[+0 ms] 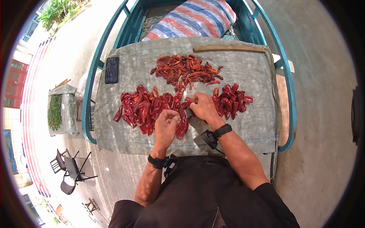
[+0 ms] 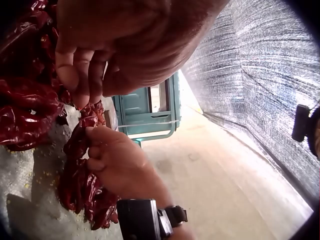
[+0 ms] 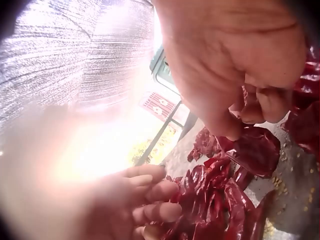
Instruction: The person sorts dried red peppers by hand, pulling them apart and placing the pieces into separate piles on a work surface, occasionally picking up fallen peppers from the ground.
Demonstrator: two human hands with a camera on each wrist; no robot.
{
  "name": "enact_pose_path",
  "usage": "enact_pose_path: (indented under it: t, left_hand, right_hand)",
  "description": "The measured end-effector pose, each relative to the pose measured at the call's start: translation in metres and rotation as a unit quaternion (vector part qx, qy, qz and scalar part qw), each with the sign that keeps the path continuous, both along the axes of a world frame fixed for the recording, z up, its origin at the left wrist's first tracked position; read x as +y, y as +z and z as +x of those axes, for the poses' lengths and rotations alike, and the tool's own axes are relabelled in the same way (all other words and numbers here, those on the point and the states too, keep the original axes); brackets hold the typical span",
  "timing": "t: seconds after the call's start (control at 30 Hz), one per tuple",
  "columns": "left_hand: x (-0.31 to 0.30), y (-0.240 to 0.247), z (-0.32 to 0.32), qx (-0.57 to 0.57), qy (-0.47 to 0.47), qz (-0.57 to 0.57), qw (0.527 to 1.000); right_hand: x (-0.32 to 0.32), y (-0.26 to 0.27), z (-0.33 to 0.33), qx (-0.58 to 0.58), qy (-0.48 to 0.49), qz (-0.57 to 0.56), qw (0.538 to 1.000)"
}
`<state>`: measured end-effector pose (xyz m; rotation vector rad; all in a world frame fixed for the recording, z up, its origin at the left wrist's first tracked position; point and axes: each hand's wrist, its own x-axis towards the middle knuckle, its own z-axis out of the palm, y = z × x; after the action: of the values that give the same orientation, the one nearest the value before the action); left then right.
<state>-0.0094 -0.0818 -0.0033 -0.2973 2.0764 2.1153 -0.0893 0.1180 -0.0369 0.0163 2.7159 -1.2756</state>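
Note:
My right hand (image 1: 203,107) pinches a dried red chili pepper (image 3: 254,152) between thumb and fingers, at the gap between two heaps. The pepper is glossy, dark red and wrinkled. My left hand (image 1: 166,127) hovers over the near edge of the large left heap of red chili peppers (image 1: 138,108), its fingers loosely bent with nothing visible in them. To the right of my right hand lies a smaller heap of whole red chilies (image 1: 232,102). Beyond both hands is a third heap of thinner, shrivelled, more orange-red chili pieces (image 1: 178,69).
A grey woven sheet (image 1: 125,142) covers the surface, with pale seeds (image 3: 282,185) scattered on it. A dark phone-like slab (image 1: 111,70) lies at the left, a wooden strip (image 1: 228,48) at the back. Teal cart rails (image 1: 287,95) flank the sheet; a striped sack (image 1: 194,19) lies behind.

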Motion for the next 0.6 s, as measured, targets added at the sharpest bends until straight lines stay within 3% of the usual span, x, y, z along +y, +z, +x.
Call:
enact_pose_path:
  t: [0.1, 0.3, 0.43, 0.6]
  left_hand:
    - [0.006, 0.005, -0.005, 0.013, -0.008, -0.035, 0.999]
    - [0.032, 0.010, -0.022, 0.045, -0.036, -0.103, 0.993]
    - [0.053, 0.003, -0.028, 0.031, -0.113, -0.071, 0.991]
    - [0.074, -0.009, -0.028, -0.005, -0.111, -0.026, 0.993]
  right_hand:
    - [0.011, 0.004, 0.000, 0.032, -0.007, -0.097, 0.995]
    - [0.037, 0.036, 0.010, -0.140, -0.041, -0.306, 0.941]
    - [0.050, 0.061, 0.023, -0.181, -0.053, -0.328, 0.926]
    - [0.070, 0.056, 0.038, -0.145, -0.069, -0.371, 0.915]
